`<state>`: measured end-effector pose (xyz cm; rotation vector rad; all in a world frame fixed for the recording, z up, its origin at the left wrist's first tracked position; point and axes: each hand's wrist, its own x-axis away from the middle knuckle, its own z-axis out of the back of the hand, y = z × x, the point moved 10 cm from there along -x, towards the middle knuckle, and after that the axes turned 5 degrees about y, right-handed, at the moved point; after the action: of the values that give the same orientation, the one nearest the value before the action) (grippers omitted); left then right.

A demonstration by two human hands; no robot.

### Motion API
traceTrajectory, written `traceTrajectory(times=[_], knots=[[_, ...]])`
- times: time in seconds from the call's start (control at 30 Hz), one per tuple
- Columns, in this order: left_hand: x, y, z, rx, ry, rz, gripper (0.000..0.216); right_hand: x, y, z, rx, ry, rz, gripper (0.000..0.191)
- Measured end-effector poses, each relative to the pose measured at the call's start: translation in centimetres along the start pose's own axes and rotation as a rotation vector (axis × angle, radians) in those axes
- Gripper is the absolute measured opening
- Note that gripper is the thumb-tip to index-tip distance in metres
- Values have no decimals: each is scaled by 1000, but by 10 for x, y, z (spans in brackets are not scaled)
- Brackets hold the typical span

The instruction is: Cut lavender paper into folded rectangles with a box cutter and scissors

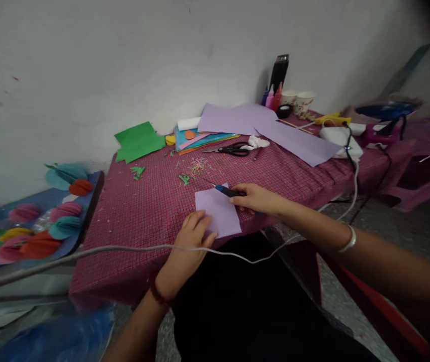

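Observation:
A small sheet of purple paper (220, 208) lies at the front edge of the cloth-covered table (143, 201). My left hand (194, 234) rests on its lower left part, fingers apart and lightly bent. Wrapped in the fingers of my right hand (254, 197) is a slim tool with a black and blue handle (225, 190) and a thin metal tip. Its tip points left, over the sheet's far edge; whether it touches the paper I cannot tell. Beyond the sheet are small paper shreds (198, 167) and green paper scraps (183, 178).
Black scissors (235, 149), a crumpled white tissue (258, 143), green paper (139, 142) and large purple sheets (237, 118) lie farther back. Bottles, paper cups (304, 102) and a white power box (341, 141) stand right. A white cable (124, 248) crosses in front. Paper ornaments (66, 211) sit left.

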<state>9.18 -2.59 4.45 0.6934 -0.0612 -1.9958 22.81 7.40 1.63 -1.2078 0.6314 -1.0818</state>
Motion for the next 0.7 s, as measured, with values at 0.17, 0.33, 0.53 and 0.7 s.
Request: traceTrajectory(times=[0.17, 0.33, 0.53, 0.7], knots=[[2, -2, 0, 1, 36, -15, 30, -2, 2, -3, 30, -25, 16, 22], [2, -5, 0, 33, 26, -9, 26, -2, 1, -5, 65, -65, 9, 19], [-10, -17, 1, 89, -134, 53, 33, 1, -4, -5, 106, -85, 7, 9], [-41, -24, -17, 82, -287, -3, 37, 1, -5, -8, 153, -107, 31, 14]])
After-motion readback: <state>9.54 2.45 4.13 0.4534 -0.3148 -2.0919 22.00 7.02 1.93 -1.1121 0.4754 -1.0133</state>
